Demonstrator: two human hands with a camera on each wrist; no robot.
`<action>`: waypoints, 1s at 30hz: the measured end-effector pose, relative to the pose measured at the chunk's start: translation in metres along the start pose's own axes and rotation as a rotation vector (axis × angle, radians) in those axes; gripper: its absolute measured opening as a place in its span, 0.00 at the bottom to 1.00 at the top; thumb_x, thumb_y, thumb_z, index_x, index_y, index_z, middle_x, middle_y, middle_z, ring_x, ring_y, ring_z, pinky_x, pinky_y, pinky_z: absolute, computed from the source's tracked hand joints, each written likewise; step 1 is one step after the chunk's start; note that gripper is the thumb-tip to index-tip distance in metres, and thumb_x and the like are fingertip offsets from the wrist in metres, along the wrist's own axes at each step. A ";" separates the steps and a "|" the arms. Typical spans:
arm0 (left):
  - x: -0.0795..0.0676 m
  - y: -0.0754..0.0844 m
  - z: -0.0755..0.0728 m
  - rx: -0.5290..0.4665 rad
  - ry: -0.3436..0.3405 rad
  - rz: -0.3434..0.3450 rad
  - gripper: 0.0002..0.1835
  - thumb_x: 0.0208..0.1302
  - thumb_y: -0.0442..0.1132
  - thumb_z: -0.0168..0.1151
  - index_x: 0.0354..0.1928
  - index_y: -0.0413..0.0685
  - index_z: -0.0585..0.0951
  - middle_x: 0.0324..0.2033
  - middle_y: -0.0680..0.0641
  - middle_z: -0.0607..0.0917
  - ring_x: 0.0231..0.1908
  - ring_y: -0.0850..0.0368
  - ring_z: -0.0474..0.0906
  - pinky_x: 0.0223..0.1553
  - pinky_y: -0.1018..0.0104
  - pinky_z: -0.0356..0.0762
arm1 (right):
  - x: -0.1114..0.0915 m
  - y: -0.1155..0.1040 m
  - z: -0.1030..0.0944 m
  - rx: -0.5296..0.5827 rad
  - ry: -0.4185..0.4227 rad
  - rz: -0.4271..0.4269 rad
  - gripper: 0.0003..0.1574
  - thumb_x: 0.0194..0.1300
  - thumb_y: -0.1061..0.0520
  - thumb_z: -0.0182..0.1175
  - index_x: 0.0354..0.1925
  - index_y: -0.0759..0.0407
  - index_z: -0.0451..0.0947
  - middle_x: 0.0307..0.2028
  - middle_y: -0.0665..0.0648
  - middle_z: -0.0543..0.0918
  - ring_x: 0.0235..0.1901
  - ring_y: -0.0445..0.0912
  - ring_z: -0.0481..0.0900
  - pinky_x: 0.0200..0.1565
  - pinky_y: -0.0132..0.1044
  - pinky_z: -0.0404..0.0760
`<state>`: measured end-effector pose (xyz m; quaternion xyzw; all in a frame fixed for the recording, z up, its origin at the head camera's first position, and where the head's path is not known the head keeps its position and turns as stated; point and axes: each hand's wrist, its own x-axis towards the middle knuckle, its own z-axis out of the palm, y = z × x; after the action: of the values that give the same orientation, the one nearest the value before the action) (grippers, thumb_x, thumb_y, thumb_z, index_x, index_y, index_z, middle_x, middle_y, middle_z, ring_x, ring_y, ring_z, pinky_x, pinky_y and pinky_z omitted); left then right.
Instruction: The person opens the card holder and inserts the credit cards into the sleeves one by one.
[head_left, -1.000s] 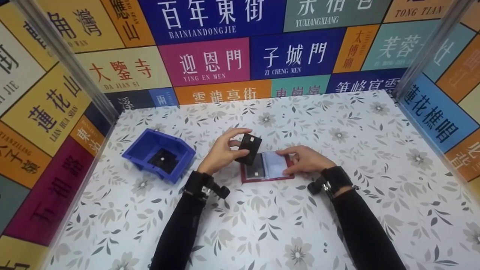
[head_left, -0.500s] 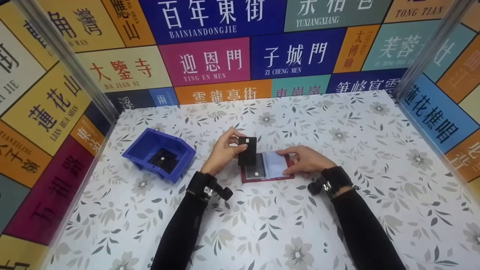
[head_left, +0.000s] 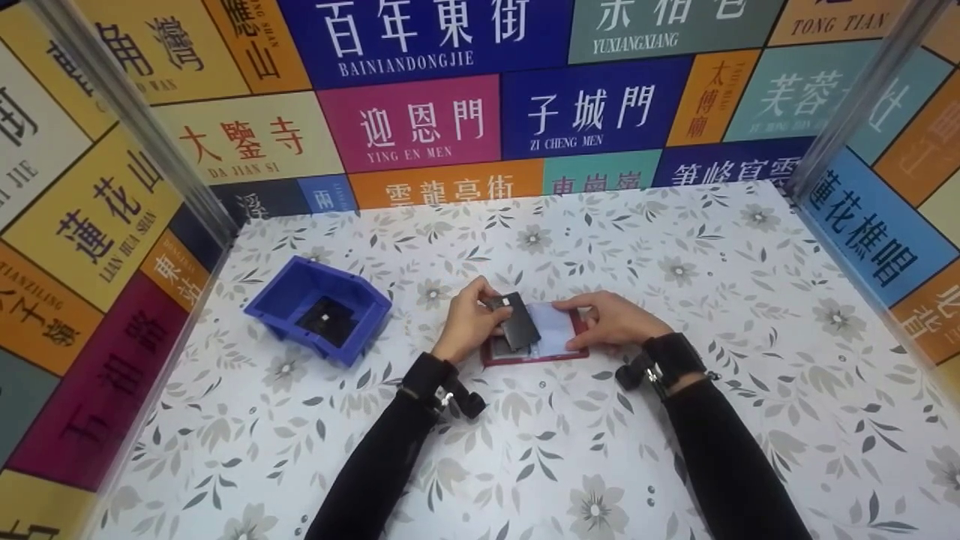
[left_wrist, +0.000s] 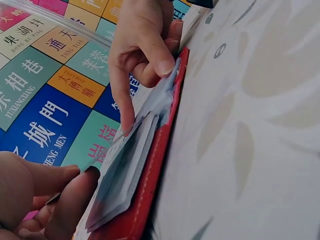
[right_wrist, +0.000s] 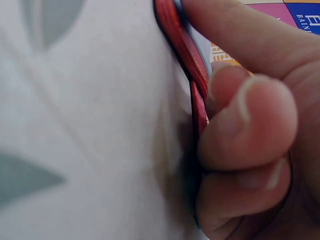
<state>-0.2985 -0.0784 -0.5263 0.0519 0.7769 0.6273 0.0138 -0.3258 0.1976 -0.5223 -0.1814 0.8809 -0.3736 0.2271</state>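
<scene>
1. Head view: a person's left hand [head_left: 469, 319] pinches a thin black rectangular card with a small pale chip mark [head_left: 519, 322], thumb on top, fingertips behind.
2. From where I stand, that card lies just to the right of the left hand's fingertips, held by its upper end and slanting down over the left half of an open red-covered card holder [head_left: 580, 325]. Whether it has entered a pocket I cannot tell.
3. Left wrist view shows the card almost edge-on in the pinch, close beside the holder's clear plastic sleeves [left_wrist: 125, 175].
4. Right hand [head_left: 622, 319]: thumb and forefinger spread well apart, resting on the holder's right side; the other fingers are bent beneath. The card is near this hand, apart from it.
5. Well to the left of both hands stands a blue plastic open-topped bin [head_left: 367, 322], a flat black piece with a pale square [head_left: 324, 330] inside.
6. Everything sits on a white tabletop printed with grey flowers [head_left: 585, 435].
</scene>
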 end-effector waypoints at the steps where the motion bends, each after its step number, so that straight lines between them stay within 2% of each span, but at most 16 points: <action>1: 0.000 0.000 0.000 0.013 0.000 0.006 0.13 0.61 0.25 0.71 0.41 0.34 0.74 0.32 0.49 0.77 0.20 0.63 0.79 0.23 0.68 0.85 | 0.000 0.000 0.000 0.002 0.000 0.003 0.50 0.49 0.44 0.83 0.70 0.35 0.75 0.19 0.48 0.69 0.11 0.40 0.66 0.15 0.32 0.69; 11: -0.002 -0.002 0.001 0.104 -0.043 0.031 0.14 0.61 0.27 0.73 0.42 0.33 0.76 0.29 0.49 0.77 0.21 0.60 0.81 0.25 0.63 0.87 | -0.002 0.000 -0.001 -0.015 -0.010 -0.040 0.49 0.52 0.45 0.81 0.71 0.39 0.75 0.17 0.47 0.69 0.11 0.40 0.66 0.15 0.31 0.68; 17: -0.002 -0.002 0.005 0.118 -0.048 0.035 0.16 0.59 0.26 0.74 0.43 0.29 0.76 0.27 0.49 0.77 0.20 0.60 0.80 0.23 0.63 0.87 | -0.003 -0.001 0.000 0.007 -0.012 -0.007 0.50 0.51 0.45 0.82 0.71 0.38 0.74 0.18 0.48 0.70 0.11 0.40 0.67 0.15 0.32 0.70; 22: -0.002 -0.002 0.005 0.138 -0.040 0.038 0.15 0.59 0.27 0.74 0.42 0.30 0.77 0.27 0.49 0.78 0.20 0.61 0.80 0.23 0.63 0.87 | -0.002 -0.002 0.000 -0.002 -0.011 0.002 0.50 0.51 0.45 0.82 0.71 0.37 0.74 0.18 0.48 0.71 0.11 0.41 0.67 0.15 0.32 0.70; 30: 0.002 0.000 -0.004 0.089 0.054 0.062 0.13 0.58 0.25 0.74 0.39 0.34 0.77 0.29 0.47 0.78 0.21 0.61 0.80 0.23 0.62 0.86 | -0.002 -0.002 -0.001 -0.015 -0.006 -0.019 0.51 0.51 0.46 0.82 0.72 0.40 0.74 0.19 0.48 0.71 0.11 0.40 0.67 0.15 0.31 0.69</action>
<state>-0.3010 -0.0817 -0.5250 0.0597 0.8023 0.5933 -0.0290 -0.3242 0.1973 -0.5196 -0.1923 0.8813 -0.3685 0.2246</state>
